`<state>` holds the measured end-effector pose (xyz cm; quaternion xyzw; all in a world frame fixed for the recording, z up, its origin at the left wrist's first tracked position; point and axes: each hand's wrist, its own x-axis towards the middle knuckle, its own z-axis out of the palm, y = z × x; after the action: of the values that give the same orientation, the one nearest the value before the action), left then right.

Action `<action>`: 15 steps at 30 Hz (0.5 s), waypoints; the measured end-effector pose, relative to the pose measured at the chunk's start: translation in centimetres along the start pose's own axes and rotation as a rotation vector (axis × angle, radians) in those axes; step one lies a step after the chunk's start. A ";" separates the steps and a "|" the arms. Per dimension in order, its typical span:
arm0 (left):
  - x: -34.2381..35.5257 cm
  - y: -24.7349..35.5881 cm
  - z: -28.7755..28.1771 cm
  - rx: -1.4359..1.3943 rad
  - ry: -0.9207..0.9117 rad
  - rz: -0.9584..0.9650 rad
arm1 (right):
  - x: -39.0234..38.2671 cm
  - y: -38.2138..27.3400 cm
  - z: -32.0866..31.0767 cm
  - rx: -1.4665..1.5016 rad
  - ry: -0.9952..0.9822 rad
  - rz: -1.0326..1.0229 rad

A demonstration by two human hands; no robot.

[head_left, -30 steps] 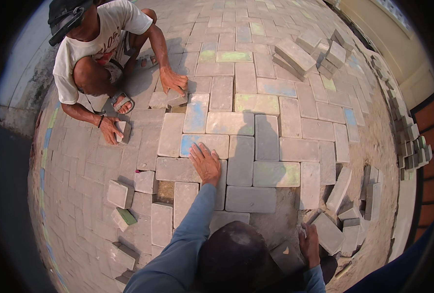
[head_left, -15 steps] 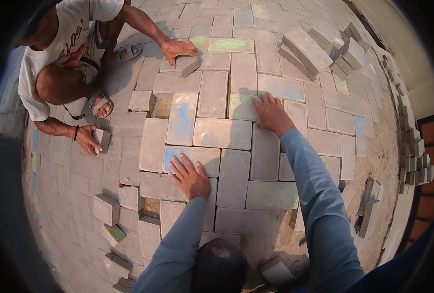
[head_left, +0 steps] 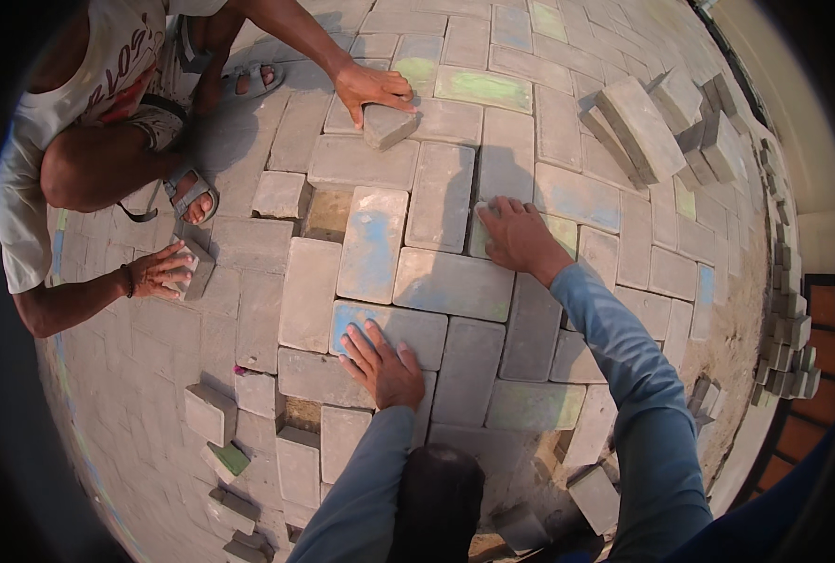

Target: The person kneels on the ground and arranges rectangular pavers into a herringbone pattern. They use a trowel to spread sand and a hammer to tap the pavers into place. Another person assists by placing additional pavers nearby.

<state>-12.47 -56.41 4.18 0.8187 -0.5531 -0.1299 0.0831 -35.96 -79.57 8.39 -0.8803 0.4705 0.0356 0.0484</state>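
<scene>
Far left, co-worker's hand [head_left: 159, 272] grips a loose block [head_left: 195, 267]. My left hand [head_left: 384, 361] lies open, flat on the blue-stained paver [head_left: 389, 326] mid-pavement. My right hand [head_left: 519, 239] is open too, fingers spread on the green-tinged paver [head_left: 563, 230] further out, toward the stacked bricks [head_left: 647, 122] at the right edge

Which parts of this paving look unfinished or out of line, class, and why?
Two gaps show bare sand: one beside the blue-stained paver, at its upper left, another lower left of the person's left hand. A half block under the co-worker's hand sits tilted above its neighbours. Loose pavers lie scattered at lower left.
</scene>
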 end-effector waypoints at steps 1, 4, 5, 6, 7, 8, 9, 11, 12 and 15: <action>-0.2 0.0 -0.1 0.015 0.000 -0.014 | 0.7 -1.4 0.1 0.037 0.011 0.104; 0.1 0.0 0.2 0.025 0.011 -0.016 | 2.1 -5.0 1.8 -0.002 0.092 0.225; -0.1 -0.2 0.2 0.033 0.017 -0.018 | 2.1 -5.4 2.7 -0.027 0.169 0.229; -0.2 -0.4 0.2 0.045 0.026 -0.025 | 2.1 -5.7 3.5 -0.050 0.246 0.227; -0.2 -0.4 0.3 0.052 0.029 -0.025 | 2.0 -5.9 3.8 -0.070 0.322 0.221; -0.2 -0.3 0.4 0.042 0.024 -0.020 | 1.7 -5.7 3.9 -0.030 0.312 0.254; -0.1 -0.4 0.4 0.040 0.022 -0.016 | 1.6 -5.8 3.4 0.017 0.305 0.287; -0.3 -0.5 0.5 0.041 0.026 -0.011 | 1.5 -6.2 3.5 0.042 0.304 0.334; -0.3 -0.5 0.6 0.041 0.034 -0.001 | 1.5 -6.3 3.6 0.017 0.311 0.355; -0.4 -0.6 0.7 0.039 0.061 0.039 | 1.6 -5.7 3.4 0.027 0.308 0.403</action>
<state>-12.26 -55.82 3.41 0.8128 -0.5687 -0.0926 0.0865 -30.42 -77.32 5.09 -0.7631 0.6388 -0.0964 -0.0203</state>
